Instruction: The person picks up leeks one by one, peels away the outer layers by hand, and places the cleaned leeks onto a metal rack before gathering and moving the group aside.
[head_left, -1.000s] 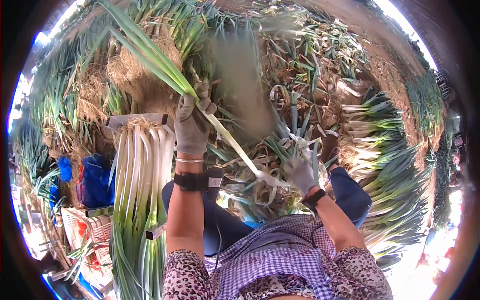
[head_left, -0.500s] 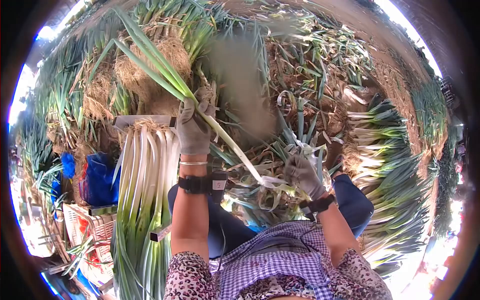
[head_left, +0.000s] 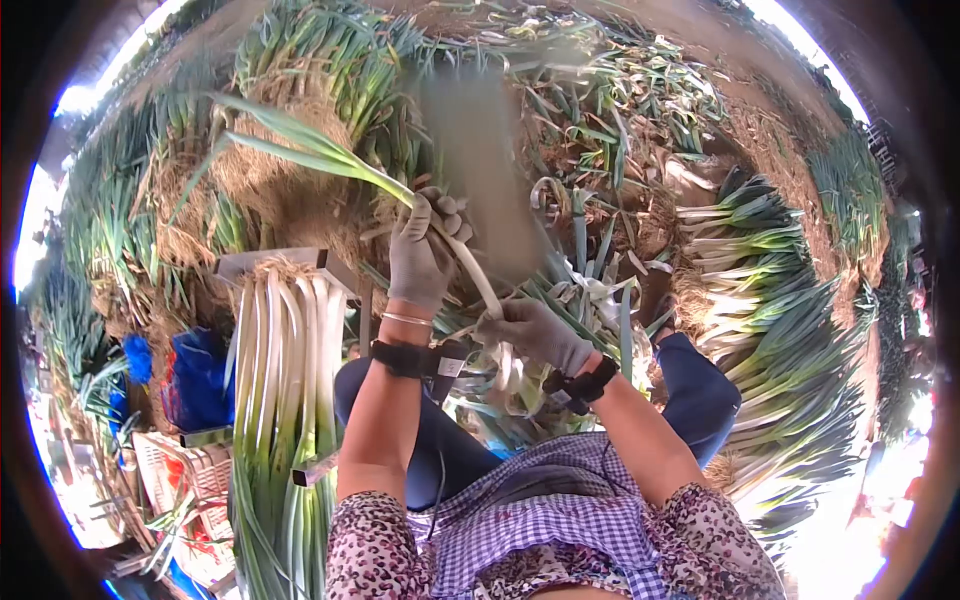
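One leek (head_left: 465, 258) slants across the middle of the head view, its green leaves up at the left and its white end low at the right. My gloved left hand (head_left: 422, 250) is wrapped round its shaft just below the leaves. Lower down, my gloved right hand (head_left: 535, 330) is closed at the white end, where pale loose peel hangs beneath the fingers. To the left of my left forearm, a bundle of cleaned leeks (head_left: 285, 370) lies in a metal frame (head_left: 265, 262), roots toward the top.
A long row of leeks (head_left: 770, 360) lies at the right. Rooted leeks (head_left: 290, 150) are heaped at the upper left. Stripped leaves (head_left: 640, 110) litter the ground ahead. At the left are blue netting (head_left: 198, 375) and a wicker basket (head_left: 190, 475).
My right hand has moved left and closed at the leek's white end. The leek's leaves have dipped lower, and my left hand has shifted slightly right.
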